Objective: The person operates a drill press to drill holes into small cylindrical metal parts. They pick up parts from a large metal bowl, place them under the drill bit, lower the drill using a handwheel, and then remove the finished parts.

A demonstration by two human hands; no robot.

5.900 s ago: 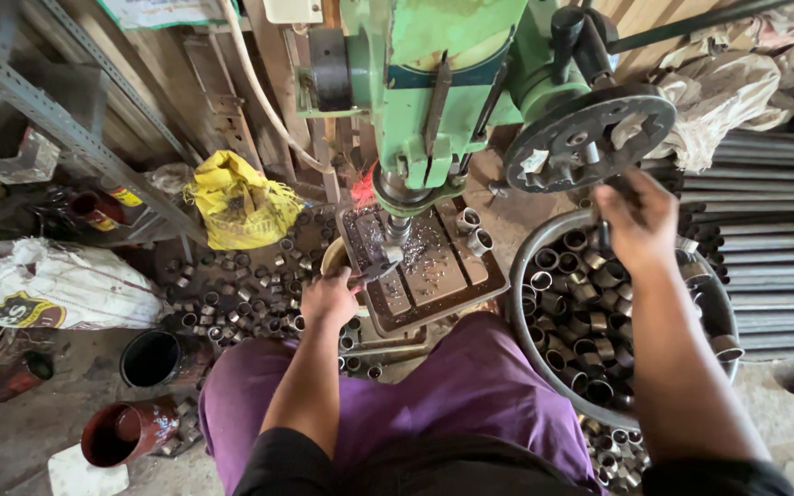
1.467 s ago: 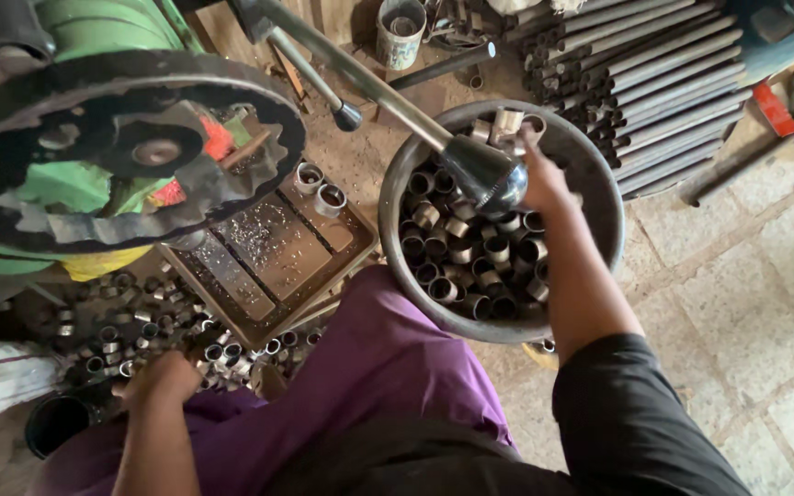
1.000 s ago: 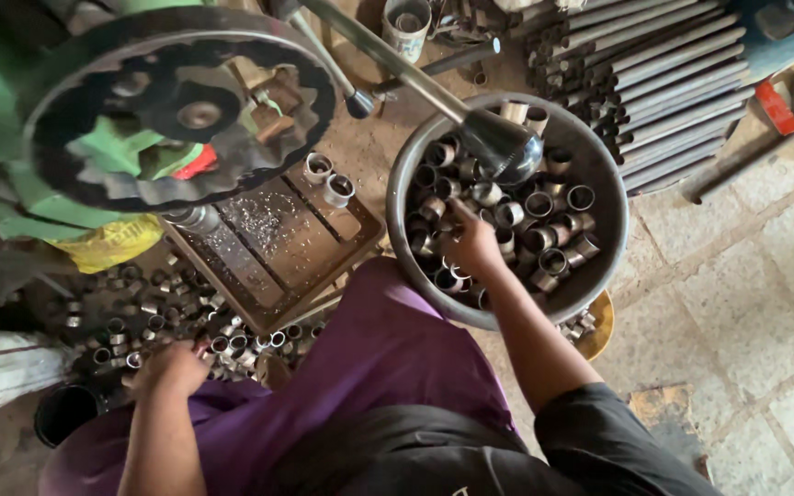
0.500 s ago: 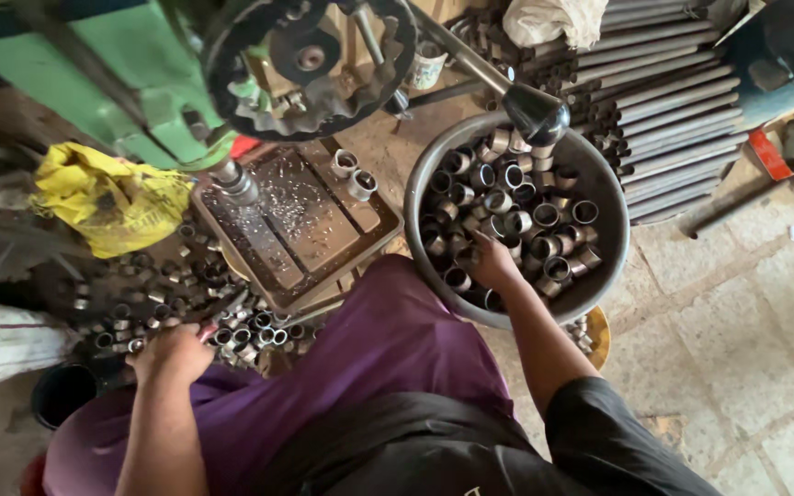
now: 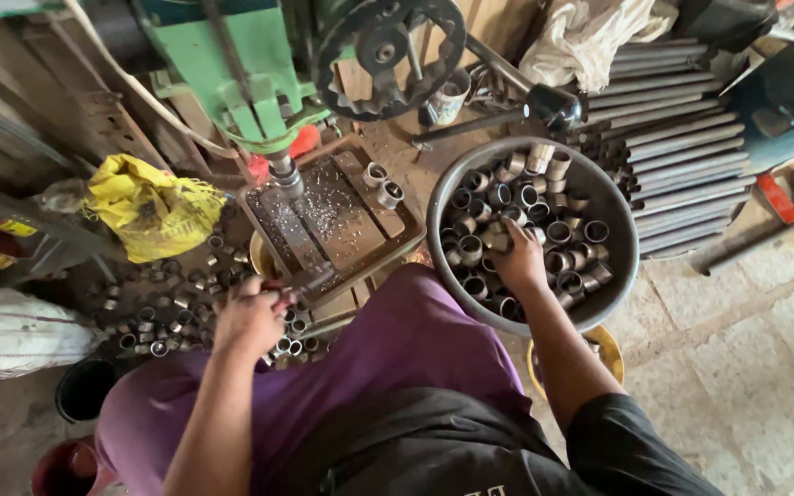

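Below the green drill, the right hand point(image 5: 518, 260) closes on a metal ring point(image 5: 496, 241) inside the round tub point(image 5: 619, 220), while the left hand point(image 5: 248, 317) grips a small tool point(image 5: 298, 287) beside the drill table point(image 5: 374, 241).

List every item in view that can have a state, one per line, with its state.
Right hand: down in the basin, fingers on a metal ring.
Left hand: closed on a small tool at the tray's front edge.
Metal basin: about full of short metal rings.
Drill table tray: strewn with shavings, two rings standing at its back.
Yellow bag: crumpled, on the floor.
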